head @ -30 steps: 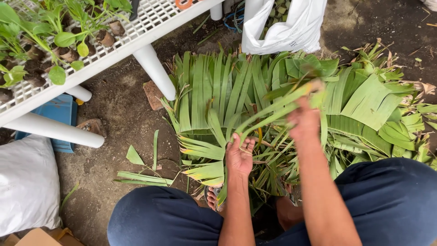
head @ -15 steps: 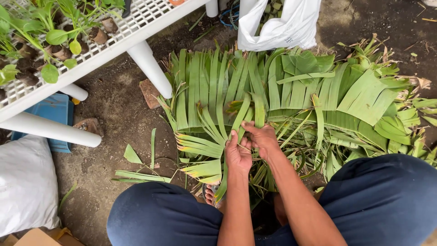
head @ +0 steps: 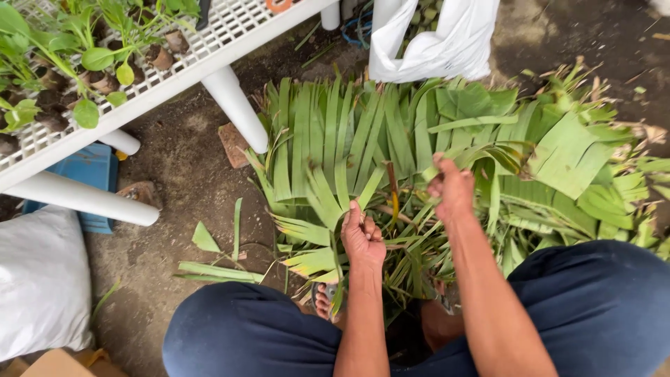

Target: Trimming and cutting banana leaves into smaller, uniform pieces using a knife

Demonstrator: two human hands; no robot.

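there is a single view, from a camera worn on the person's head. it looks steeply down, from close above, over the knees at the bottom of the frame to the left hand (head: 363, 237) and right hand (head: 452, 187) near the centre. the leaf pile (head: 391, 139) fills the middle and right; the white rack (head: 230, 31) crosses the upper left. no second view overlaps it.

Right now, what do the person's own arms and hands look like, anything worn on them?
Both forearms are bare, with no sleeves in view. The left hand and the right hand wear no gloves, and no watch, ring or band shows. Below the arms, dark blue trousers cover both knees.
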